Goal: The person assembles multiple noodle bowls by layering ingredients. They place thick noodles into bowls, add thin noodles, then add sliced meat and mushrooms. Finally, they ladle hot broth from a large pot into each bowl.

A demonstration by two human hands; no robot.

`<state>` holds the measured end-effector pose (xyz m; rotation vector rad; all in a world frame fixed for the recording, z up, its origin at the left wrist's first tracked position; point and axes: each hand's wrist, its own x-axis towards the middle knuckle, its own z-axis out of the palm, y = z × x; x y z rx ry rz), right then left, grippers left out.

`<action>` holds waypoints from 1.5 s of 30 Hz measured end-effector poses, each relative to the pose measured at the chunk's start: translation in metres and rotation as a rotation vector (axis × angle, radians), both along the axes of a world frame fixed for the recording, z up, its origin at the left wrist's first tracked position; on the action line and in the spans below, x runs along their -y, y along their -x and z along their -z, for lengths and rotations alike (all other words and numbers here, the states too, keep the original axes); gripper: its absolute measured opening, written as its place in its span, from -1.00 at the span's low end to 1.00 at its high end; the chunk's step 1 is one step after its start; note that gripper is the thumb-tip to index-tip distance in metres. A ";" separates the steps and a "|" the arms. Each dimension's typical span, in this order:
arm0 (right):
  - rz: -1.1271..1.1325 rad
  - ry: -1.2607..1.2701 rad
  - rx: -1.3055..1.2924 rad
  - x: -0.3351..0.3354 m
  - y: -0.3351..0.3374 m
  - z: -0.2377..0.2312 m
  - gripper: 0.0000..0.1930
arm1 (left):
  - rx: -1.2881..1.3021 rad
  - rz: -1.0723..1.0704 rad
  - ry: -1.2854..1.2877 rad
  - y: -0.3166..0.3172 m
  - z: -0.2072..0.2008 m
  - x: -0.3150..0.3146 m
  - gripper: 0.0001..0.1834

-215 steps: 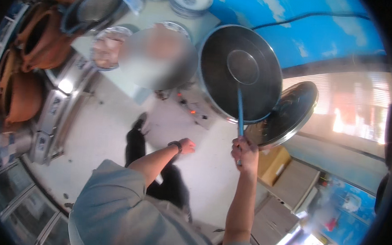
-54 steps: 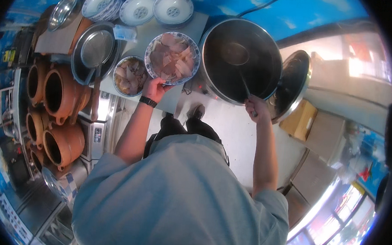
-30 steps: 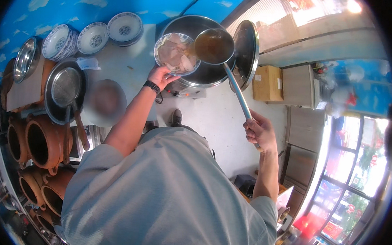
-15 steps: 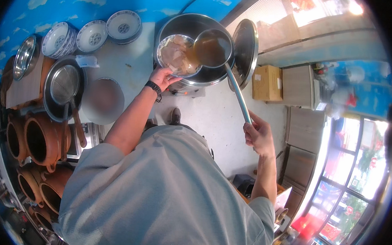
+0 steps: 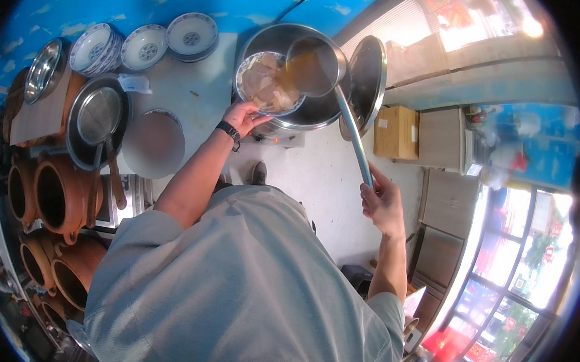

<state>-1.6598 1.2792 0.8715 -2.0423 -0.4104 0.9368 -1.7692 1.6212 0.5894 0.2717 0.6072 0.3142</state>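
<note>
My left hand [image 5: 244, 117], wearing a dark wristband, is closed on the near edge of a patterned bowl [image 5: 240, 90]. Pale sliced food [image 5: 264, 80], looking like meat, fills the bowl, which is held over a large metal pot [image 5: 252, 40]. In my right hand [image 5: 383, 203] is the end of a long metal ladle handle, fingers wrapped round it. The deep ladle [image 5: 355, 142] tilts at the bowl's right edge, with brown broth [image 5: 303, 68] inside reaching its lip. The pot's contents are mostly hidden under bowl and ladle.
A metal lid [image 5: 373, 86] stands against the pot's right side. Left on the white counter [image 5: 210, 76] are stacked patterned bowls [image 5: 191, 37], a strainer [image 5: 99, 117] in a dark pan, and a blurred round container [image 5: 152, 146]. Clay pots [image 5: 53, 196] sit lower left; a cardboard box [image 5: 396, 132] is at right.
The ladle has tipped further toward the bowl, and the broth in it has shifted to the bowl side and lessened. Both hands keep their grips; the whole view has shifted slightly.
</note>
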 end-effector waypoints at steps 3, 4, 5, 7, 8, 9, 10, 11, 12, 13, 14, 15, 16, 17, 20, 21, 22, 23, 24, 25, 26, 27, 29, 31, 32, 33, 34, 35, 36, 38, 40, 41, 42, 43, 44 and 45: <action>-0.010 0.012 0.045 0.001 0.001 0.000 -0.43 | 0.015 -0.008 0.020 0.002 -0.005 0.001 -0.51; -0.023 0.006 0.074 0.002 0.002 0.000 -0.43 | 0.020 -0.010 0.022 0.003 -0.006 0.001 -0.51; -0.037 0.006 0.092 0.003 0.002 0.000 -0.43 | 0.027 -0.013 0.025 0.004 -0.008 0.001 -0.52; -0.054 0.010 0.131 0.004 0.003 0.000 -0.42 | 0.035 -0.008 0.029 0.006 -0.010 0.002 -0.51; -0.057 0.015 0.152 0.004 0.003 0.000 -0.42 | 0.040 -0.006 0.031 0.007 -0.010 0.002 -0.51; -0.050 0.029 0.165 0.004 0.003 0.000 -0.41 | 0.043 -0.007 0.027 0.008 -0.011 0.001 -0.50; -0.086 0.016 0.216 0.004 0.003 0.000 -0.41 | 0.047 -0.008 0.022 0.010 -0.011 0.001 -0.50; -0.111 0.014 0.258 0.004 0.004 0.000 -0.40 | 0.067 -0.004 0.021 0.011 -0.012 0.001 -0.49; -0.113 0.060 0.288 0.004 0.004 -0.001 -0.39 | 0.067 -0.007 0.026 0.012 -0.013 0.000 -0.47; -0.139 0.010 0.322 0.004 0.004 -0.001 -0.39 | 0.084 -0.004 0.037 0.013 -0.013 -0.001 -0.44; -0.144 0.005 0.344 0.004 0.004 -0.001 -0.38 | 0.087 -0.010 0.037 0.014 -0.014 -0.002 -0.41; -0.149 0.002 0.365 0.004 0.004 -0.002 -0.38 | 0.103 0.006 0.047 0.015 -0.014 -0.003 -0.40; -0.144 -0.004 0.364 0.005 0.004 -0.002 -0.38 | 0.104 0.014 0.048 0.016 -0.014 -0.003 -0.39; -0.138 -0.010 0.362 0.005 0.005 -0.002 -0.38 | 0.106 0.023 0.049 0.017 -0.015 -0.004 -0.38; -0.138 -0.041 0.390 0.002 0.004 0.001 -0.39 | 0.101 0.028 0.044 0.021 -0.014 -0.005 -0.37; -0.113 -0.021 0.387 0.000 0.003 0.002 -0.39 | 0.108 0.031 0.026 0.023 -0.014 -0.004 -0.37; -0.156 -0.046 0.455 -0.004 0.003 0.005 -0.39 | 0.116 0.032 0.008 0.026 -0.014 -0.005 -0.37; -0.170 -0.039 0.507 -0.007 0.002 0.008 -0.39 | 0.123 0.033 -0.009 0.028 -0.014 -0.005 -0.37; -0.189 -0.038 0.535 -0.012 0.001 0.012 -0.38 | 0.116 0.032 -0.008 0.031 -0.014 -0.006 -0.36; -0.233 -0.042 0.624 -0.017 -0.001 0.016 -0.38 | 0.108 0.029 -0.008 0.033 -0.015 -0.007 -0.36; -0.282 -0.054 0.688 -0.021 -0.003 0.020 -0.38 | 0.092 0.026 -0.007 0.036 -0.015 -0.008 -0.35; -0.333 -0.066 0.750 -0.025 -0.005 0.023 -0.37 | 0.092 0.021 -0.011 0.039 -0.016 -0.009 -0.34; -0.391 0.003 0.777 -0.028 -0.009 0.029 -0.37 | 0.065 -0.001 -0.010 0.044 -0.017 -0.010 -0.32; -0.419 0.017 0.781 -0.027 -0.012 0.034 -0.37 | 0.072 -0.017 -0.095 0.051 -0.017 -0.011 -0.34; -0.416 -0.001 0.771 -0.026 -0.015 0.036 -0.37 | 0.087 -0.027 -0.126 0.055 -0.017 -0.011 -0.34; -0.403 -0.028 0.745 -0.023 -0.018 0.040 -0.37 | 0.060 -0.041 -0.121 0.059 -0.016 -0.011 -0.34; -0.391 -0.062 0.770 -0.022 -0.023 0.046 -0.36 | 0.052 -0.051 -0.112 0.064 -0.015 -0.011 -0.35; -0.367 -0.101 0.777 -0.022 -0.029 0.053 -0.36 | 0.047 -0.063 -0.113 0.069 -0.015 -0.010 -0.35; -0.347 -0.154 0.772 -0.022 -0.036 0.062 -0.36 | 0.024 -0.077 -0.075 0.074 -0.014 -0.010 -0.36; -0.309 -0.149 0.672 -0.029 -0.058 0.088 -0.38 | -0.020 -0.112 -0.052 0.083 -0.012 -0.011 -0.37; -0.256 -0.226 0.461 -0.047 -0.085 0.127 -0.41 | 0.026 -0.122 -0.060 0.093 -0.009 -0.012 -0.37; -0.215 0.060 0.319 -0.059 -0.103 0.147 -0.45 | 0.068 -0.130 -0.085 0.098 -0.006 -0.013 -0.38; -0.146 0.006 0.174 -0.074 -0.118 0.171 -0.50 | 0.027 -0.145 -0.084 0.103 -0.001 -0.014 -0.38; -0.048 -0.022 -0.004 -0.091 -0.131 0.197 -0.55 | 0.011 -0.160 -0.093 0.106 0.005 -0.016 -0.37; 0.048 -0.036 -0.192 -0.109 -0.141 0.222 -0.59 | 0.005 -0.179 -0.115 0.111 0.014 -0.019 -0.37; 0.045 -0.029 -0.283 -0.125 -0.154 0.244 -0.65 | -0.012 -0.194 -0.068 0.115 0.025 -0.021 -0.37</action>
